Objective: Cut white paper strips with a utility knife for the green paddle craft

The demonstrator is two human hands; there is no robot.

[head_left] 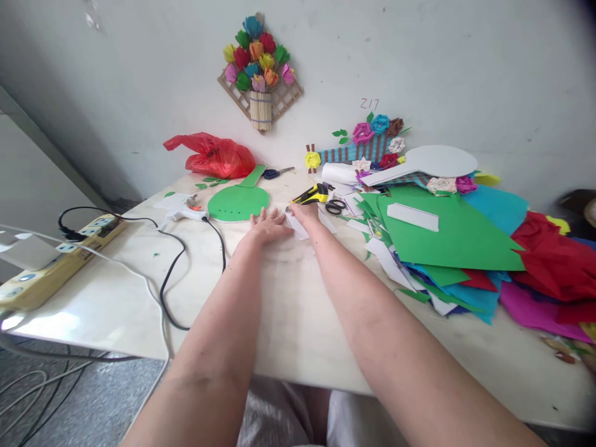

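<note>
My left hand (269, 227) lies flat on the table with its fingers spread, at the near right edge of a green round paper shape (238, 202) with a strip-like neck. My right hand (305, 216) is closed, its fingertips beside a small greyish thing that I cannot make out. Under and beside it is a white paper piece (326, 220), partly hidden by the hand. Just behind the right hand lies a yellow and black utility knife (310, 194). Black-handled scissors (335, 206) are to its right.
A white glue gun (186, 215) and its black cord lie left, near a yellow power strip (56, 264). A red plastic bag (216, 155) and more scissors (278, 173) are at the back. Green card (447, 239), coloured paper and a white guitar-like cutout (437, 161) pile up right.
</note>
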